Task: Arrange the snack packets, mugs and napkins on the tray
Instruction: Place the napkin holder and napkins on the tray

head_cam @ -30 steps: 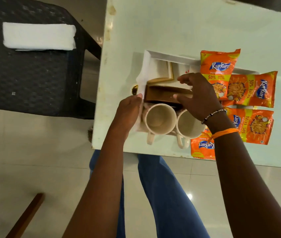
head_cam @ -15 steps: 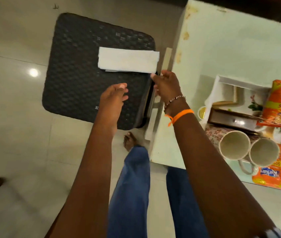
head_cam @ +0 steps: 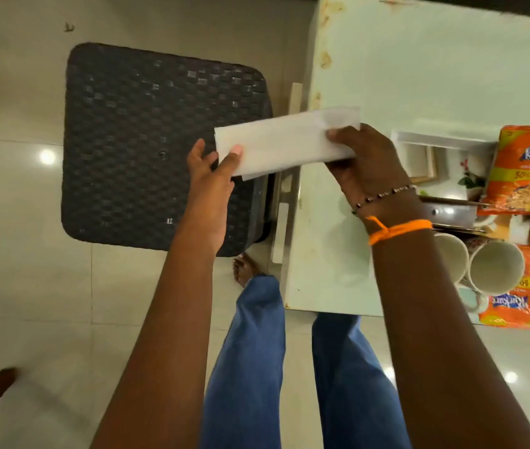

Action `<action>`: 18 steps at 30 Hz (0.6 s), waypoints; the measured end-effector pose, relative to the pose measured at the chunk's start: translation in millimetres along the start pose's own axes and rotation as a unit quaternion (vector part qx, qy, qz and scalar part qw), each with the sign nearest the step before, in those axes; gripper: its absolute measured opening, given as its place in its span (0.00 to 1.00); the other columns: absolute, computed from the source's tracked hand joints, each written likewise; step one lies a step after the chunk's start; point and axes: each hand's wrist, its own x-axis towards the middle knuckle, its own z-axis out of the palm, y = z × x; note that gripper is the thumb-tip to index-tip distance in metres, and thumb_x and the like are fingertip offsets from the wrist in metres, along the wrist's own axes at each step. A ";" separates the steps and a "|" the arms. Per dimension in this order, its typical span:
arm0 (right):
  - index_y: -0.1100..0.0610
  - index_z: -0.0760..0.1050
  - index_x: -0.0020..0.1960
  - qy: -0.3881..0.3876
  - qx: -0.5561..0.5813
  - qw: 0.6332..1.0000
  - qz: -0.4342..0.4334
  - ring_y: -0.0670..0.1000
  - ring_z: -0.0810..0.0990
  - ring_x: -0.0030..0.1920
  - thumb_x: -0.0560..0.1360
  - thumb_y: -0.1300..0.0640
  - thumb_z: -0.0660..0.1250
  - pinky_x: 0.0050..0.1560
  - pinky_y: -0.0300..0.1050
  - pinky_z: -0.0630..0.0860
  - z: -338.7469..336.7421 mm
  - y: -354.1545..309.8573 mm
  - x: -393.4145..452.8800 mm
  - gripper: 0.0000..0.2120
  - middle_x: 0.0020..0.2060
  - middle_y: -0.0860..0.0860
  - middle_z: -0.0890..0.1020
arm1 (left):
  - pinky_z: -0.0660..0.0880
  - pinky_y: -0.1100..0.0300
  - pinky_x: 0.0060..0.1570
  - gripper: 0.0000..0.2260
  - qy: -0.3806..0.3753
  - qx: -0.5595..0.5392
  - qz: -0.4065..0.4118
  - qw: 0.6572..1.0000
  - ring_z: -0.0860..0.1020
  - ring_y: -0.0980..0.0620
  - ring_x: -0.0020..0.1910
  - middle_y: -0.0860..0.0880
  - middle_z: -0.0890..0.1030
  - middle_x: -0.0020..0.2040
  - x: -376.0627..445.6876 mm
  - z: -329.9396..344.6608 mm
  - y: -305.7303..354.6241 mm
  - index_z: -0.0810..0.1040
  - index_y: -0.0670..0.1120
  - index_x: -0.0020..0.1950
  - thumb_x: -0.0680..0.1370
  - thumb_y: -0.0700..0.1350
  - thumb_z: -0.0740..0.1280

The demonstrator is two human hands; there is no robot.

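Bare forearms, right wrist (head_cam: 389,215) — beaded bracelet (head_cam: 383,195), orange thread band (head_cam: 398,229) — blue jeans (head_cam: 250,367), bare foot (head_cam: 244,267)

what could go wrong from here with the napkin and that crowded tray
The folded napkin is held only at its ends, by the left hand and right hand, so it may sag or unfold on the way. The tray already looks crowded: setting the napkin down could nudge the mugs lying on their sides, or the snack packets overhanging the tray's edge.

One head-worn view looks steeply down, close over the table (head_cam: 386,76) edge and black stool (head_cam: 147,140).
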 end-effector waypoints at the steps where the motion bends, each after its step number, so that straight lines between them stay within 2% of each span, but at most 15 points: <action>1: 0.62 0.74 0.43 0.000 0.017 1.000 -0.003 0.50 0.79 0.40 0.72 0.72 0.59 0.39 0.37 0.78 -16.6 -7.1 -7.6 0.08 0.38 0.55 0.80 | 0.65 0.56 0.68 0.28 -0.028 -0.010 0.000 1.000 0.68 0.52 0.68 0.48 0.67 0.71 -2.6 9.1 -1.4 0.53 0.49 0.75 0.78 0.45 0.63; 3: 0.60 0.75 0.41 0.016 0.025 0.999 -0.011 0.47 0.80 0.37 0.73 0.72 0.59 0.39 0.36 0.79 -49.3 -19.7 -21.0 0.10 0.34 0.51 0.81 | 0.70 0.59 0.65 0.25 -0.115 -0.003 -0.002 0.993 0.71 0.55 0.64 0.49 0.71 0.67 -9.9 29.4 -4.8 0.58 0.47 0.73 0.78 0.45 0.62; 5: 0.59 0.75 0.42 0.043 -0.014 0.999 -0.020 0.46 0.81 0.37 0.73 0.70 0.60 0.39 0.36 0.80 -81.9 -29.3 -30.1 0.09 0.33 0.50 0.82 | 0.76 0.63 0.57 0.17 -0.198 0.025 -0.005 0.980 0.75 0.56 0.58 0.51 0.76 0.59 -20.4 53.3 -9.5 0.69 0.46 0.67 0.78 0.43 0.62; 6: 0.58 0.75 0.44 0.056 -0.048 0.997 -0.024 0.46 0.80 0.37 0.73 0.69 0.61 0.38 0.37 0.80 -99.1 -34.8 -34.3 0.08 0.35 0.50 0.82 | 0.77 0.63 0.55 0.14 -0.216 0.042 -0.002 0.975 0.76 0.55 0.57 0.51 0.77 0.57 -25.9 67.3 -13.8 0.71 0.47 0.63 0.77 0.42 0.63; 8: 0.57 0.75 0.45 0.073 -0.122 0.989 -0.039 0.45 0.80 0.38 0.73 0.68 0.63 0.38 0.37 0.79 -134.5 -45.6 -40.8 0.08 0.38 0.50 0.81 | 0.76 0.59 0.54 0.11 -0.210 0.086 0.011 0.974 0.76 0.51 0.55 0.49 0.78 0.52 -36.2 96.3 -24.3 0.74 0.47 0.57 0.76 0.37 0.64; 10: 0.54 0.75 0.44 0.086 -0.207 0.972 -0.066 0.41 0.80 0.36 0.72 0.67 0.64 0.38 0.34 0.77 -169.7 -56.1 -46.9 0.09 0.36 0.47 0.80 | 0.75 0.56 0.52 0.11 -0.197 0.146 0.034 0.969 0.75 0.50 0.51 0.48 0.78 0.49 -45.3 124.2 -35.9 0.74 0.47 0.52 0.74 0.33 0.64; 12: 0.55 0.75 0.45 0.095 -0.317 0.938 -0.106 0.36 0.77 0.35 0.71 0.67 0.66 0.40 0.30 0.73 -195.8 -62.2 -49.9 0.09 0.36 0.45 0.79 | 0.74 0.61 0.47 0.13 -0.197 0.196 0.069 0.958 0.75 0.52 0.48 0.50 0.78 0.46 -50.7 143.1 -46.2 0.75 0.49 0.47 0.73 0.31 0.63; 14: 0.56 0.73 0.48 0.101 -0.402 0.899 -0.139 0.31 0.75 0.31 0.70 0.67 0.68 0.37 0.23 0.69 -221.6 -66.7 -51.6 0.11 0.35 0.44 0.75 | 0.73 0.68 0.44 0.15 -0.191 0.225 0.102 0.950 0.76 0.55 0.47 0.54 0.79 0.44 -58.6 164.1 -57.7 0.77 0.52 0.43 0.71 0.31 0.62; 16: 0.56 0.73 0.49 0.107 -0.428 0.883 -0.158 0.28 0.74 0.30 0.69 0.68 0.69 0.34 0.21 0.68 -240.1 -65.0 -49.8 0.13 0.34 0.44 0.75 | 0.73 0.68 0.46 0.17 -0.161 0.246 0.129 0.947 0.77 0.58 0.47 0.57 0.80 0.44 -63.5 178.9 -66.2 0.78 0.53 0.42 0.71 0.30 0.62; 18: 0.60 0.76 0.50 0.113 -0.446 0.872 -0.166 0.33 0.75 0.34 0.68 0.68 0.69 0.37 0.23 0.69 -255.4 -61.3 -47.0 0.11 0.38 0.49 0.77 | 0.74 0.64 0.50 0.16 -0.126 0.276 0.153 0.941 0.78 0.55 0.49 0.53 0.81 0.46 -65.6 190.5 -76.3 0.79 0.51 0.44 0.71 0.30 0.62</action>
